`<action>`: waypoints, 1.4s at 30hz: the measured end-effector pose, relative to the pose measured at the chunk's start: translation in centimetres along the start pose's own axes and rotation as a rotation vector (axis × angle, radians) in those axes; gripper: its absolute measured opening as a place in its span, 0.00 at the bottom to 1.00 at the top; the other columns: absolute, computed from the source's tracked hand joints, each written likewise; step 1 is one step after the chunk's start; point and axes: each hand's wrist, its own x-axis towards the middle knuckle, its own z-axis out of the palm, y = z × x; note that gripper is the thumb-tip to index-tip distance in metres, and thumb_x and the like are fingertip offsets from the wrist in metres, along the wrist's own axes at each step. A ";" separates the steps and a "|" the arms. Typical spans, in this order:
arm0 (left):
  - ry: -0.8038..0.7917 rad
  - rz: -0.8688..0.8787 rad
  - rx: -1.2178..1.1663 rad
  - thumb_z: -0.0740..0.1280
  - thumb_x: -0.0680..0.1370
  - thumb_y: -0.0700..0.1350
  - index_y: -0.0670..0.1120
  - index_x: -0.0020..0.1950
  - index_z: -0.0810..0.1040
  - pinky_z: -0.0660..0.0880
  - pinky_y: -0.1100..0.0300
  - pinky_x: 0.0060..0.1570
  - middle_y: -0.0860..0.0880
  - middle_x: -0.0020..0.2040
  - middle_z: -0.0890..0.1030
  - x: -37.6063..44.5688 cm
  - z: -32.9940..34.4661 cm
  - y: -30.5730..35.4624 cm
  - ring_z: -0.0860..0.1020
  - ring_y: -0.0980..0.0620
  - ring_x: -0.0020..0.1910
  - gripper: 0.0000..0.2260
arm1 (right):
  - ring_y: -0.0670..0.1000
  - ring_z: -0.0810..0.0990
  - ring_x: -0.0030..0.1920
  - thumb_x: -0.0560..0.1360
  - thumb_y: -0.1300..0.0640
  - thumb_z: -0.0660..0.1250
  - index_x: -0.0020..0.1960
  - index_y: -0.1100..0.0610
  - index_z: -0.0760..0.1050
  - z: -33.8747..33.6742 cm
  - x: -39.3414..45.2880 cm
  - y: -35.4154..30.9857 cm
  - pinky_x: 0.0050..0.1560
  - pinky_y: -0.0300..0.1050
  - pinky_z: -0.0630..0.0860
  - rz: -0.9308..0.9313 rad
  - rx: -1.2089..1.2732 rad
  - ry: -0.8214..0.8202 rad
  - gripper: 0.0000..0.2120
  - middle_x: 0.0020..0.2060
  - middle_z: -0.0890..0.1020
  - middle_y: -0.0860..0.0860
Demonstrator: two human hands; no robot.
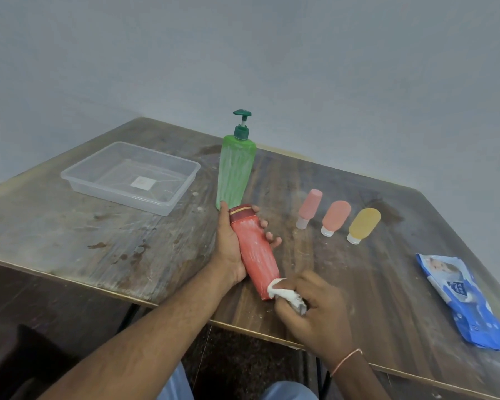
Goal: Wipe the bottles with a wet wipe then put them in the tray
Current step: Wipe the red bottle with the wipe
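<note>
Clear plastic tray (78, 180) holds no bottles; left hand (228, 249) grips red bottle (256, 252) above table edge, right hand (312, 307) pinching wet wipe (283, 293) at its base; green pump bottle (236, 171) and three small bottles remain unwiped.

**A bare room with a worn table, more makeshift workspace than furnished home**

The setting is a plain indoor room. A scuffed, stained wooden table (344, 272) with a pale edge strip stands against an unadorned grey-white wall (243, 53), and the floor beneath looks dark. Household toiletries sit on it: a green pump bottle (236, 171), three small travel bottles (337, 216), a clear plastic tray (75, 180) and a blue pack of wet wipes (468, 301). Nothing marks it as a kitchen, shop or lab.
</note>
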 end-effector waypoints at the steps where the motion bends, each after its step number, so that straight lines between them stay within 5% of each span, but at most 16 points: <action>1: -0.001 -0.002 -0.001 0.56 0.79 0.75 0.46 0.51 0.81 0.81 0.45 0.50 0.45 0.39 0.77 0.0 0.0 0.0 0.77 0.46 0.32 0.33 | 0.44 0.83 0.42 0.70 0.60 0.75 0.49 0.46 0.88 -0.1 -0.2 0.1 0.39 0.45 0.79 -0.012 -0.009 0.012 0.12 0.44 0.83 0.40; 8: 0.025 0.007 0.010 0.57 0.78 0.76 0.47 0.53 0.81 0.82 0.45 0.49 0.45 0.38 0.76 -0.2 0.2 0.0 0.76 0.47 0.32 0.33 | 0.47 0.78 0.37 0.78 0.48 0.77 0.58 0.40 0.87 0.9 -0.5 -0.7 0.33 0.47 0.76 -0.183 -0.209 -0.046 0.09 0.37 0.76 0.44; 11: 0.030 0.023 0.011 0.57 0.78 0.76 0.47 0.53 0.80 0.81 0.46 0.48 0.45 0.38 0.76 -0.3 0.2 -0.1 0.75 0.47 0.32 0.33 | 0.48 0.81 0.38 0.76 0.52 0.77 0.56 0.43 0.88 0.9 -0.7 -0.4 0.34 0.48 0.79 -0.132 -0.221 0.063 0.10 0.40 0.80 0.43; 14: 0.037 0.037 0.017 0.57 0.78 0.76 0.47 0.54 0.80 0.81 0.47 0.47 0.45 0.38 0.76 -0.3 0.3 -0.1 0.75 0.47 0.32 0.33 | 0.46 0.84 0.41 0.76 0.50 0.76 0.54 0.41 0.87 0.9 -0.9 -1.0 0.38 0.47 0.81 -0.188 -0.214 -0.042 0.08 0.41 0.82 0.42; 20: 0.025 0.066 0.034 0.58 0.77 0.76 0.47 0.54 0.79 0.80 0.49 0.43 0.45 0.38 0.75 -0.5 0.4 -0.1 0.74 0.47 0.32 0.33 | 0.48 0.77 0.32 0.77 0.50 0.77 0.55 0.42 0.88 1.4 -0.2 -1.7 0.31 0.45 0.75 -0.173 -0.260 0.081 0.08 0.35 0.78 0.45; 26: -0.005 0.074 0.045 0.56 0.78 0.76 0.47 0.54 0.79 0.79 0.50 0.43 0.45 0.38 0.75 -0.6 0.5 -0.3 0.74 0.47 0.32 0.33 | 0.48 0.77 0.32 0.79 0.45 0.75 0.54 0.41 0.88 1.8 0.2 -1.8 0.30 0.44 0.76 -0.232 -0.264 -0.016 0.05 0.34 0.75 0.45; 32: -0.021 0.101 0.045 0.56 0.79 0.76 0.47 0.54 0.79 0.78 0.50 0.41 0.45 0.38 0.74 -0.9 0.7 -0.3 0.74 0.47 0.32 0.33 | 0.45 0.75 0.32 0.72 0.55 0.78 0.54 0.40 0.88 1.4 0.0 -1.8 0.32 0.41 0.74 -0.163 -0.226 0.060 0.14 0.34 0.77 0.44; 37: -0.057 0.111 0.033 0.56 0.78 0.75 0.47 0.55 0.78 0.77 0.51 0.40 0.45 0.37 0.74 -1.0 0.8 -0.3 0.74 0.47 0.31 0.33 | 0.47 0.74 0.30 0.81 0.43 0.70 0.53 0.41 0.88 2.3 0.6 -2.3 0.27 0.44 0.73 -0.196 -0.215 0.020 0.08 0.32 0.73 0.45; 42: -0.057 0.115 0.035 0.55 0.78 0.75 0.47 0.54 0.79 0.77 0.51 0.40 0.44 0.37 0.74 -1.1 0.9 -0.3 0.74 0.47 0.31 0.33 | 0.42 0.73 0.30 0.71 0.55 0.78 0.52 0.42 0.89 2.0 0.6 -2.1 0.31 0.39 0.73 -0.080 -0.144 0.152 0.11 0.33 0.76 0.43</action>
